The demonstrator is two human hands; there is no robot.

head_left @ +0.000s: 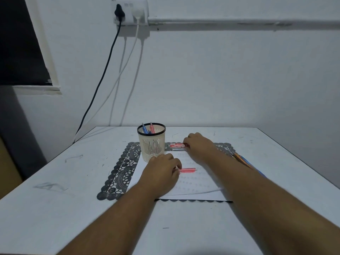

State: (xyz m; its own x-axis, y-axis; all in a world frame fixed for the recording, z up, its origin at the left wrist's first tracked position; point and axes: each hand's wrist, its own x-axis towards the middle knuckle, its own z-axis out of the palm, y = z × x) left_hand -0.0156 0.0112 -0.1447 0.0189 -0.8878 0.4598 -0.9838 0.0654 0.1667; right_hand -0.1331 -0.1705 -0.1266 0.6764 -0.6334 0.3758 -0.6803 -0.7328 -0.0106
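The hands sit just below the middle of the frame, both stretched forward over the bench [55, 172]. The left hand [161, 173] has its fingers curled and pinches the left end of a pink pen [187, 170], which lies flat on a paper sheet [198, 183] and points toward the right of the frame. The right hand [198, 144] is farther up and to the right, its fingers bent down onto the right end of a red pencil lead case [177, 146]. It appears to grip the case, though the fingertips themselves are hidden behind the knuckles. The case lies flat at the far edge of the paper, well above the pen and just right of a cream pen holder [151, 142].

The pen holder stands upright between the left hand and the case, close to the left hand's knuckles, and it holds several pens [145, 128]. The paper rests on a dark lace mat [119, 173], whose border shows on the left and along the near edge. A bundle of pencils [241, 159] lies at the right of the mat, partly covered by the right forearm. In the upper left of the frame, a wall socket [132, 11] has a black cable [103, 76] and white cables [132, 70] hanging down behind the bench.
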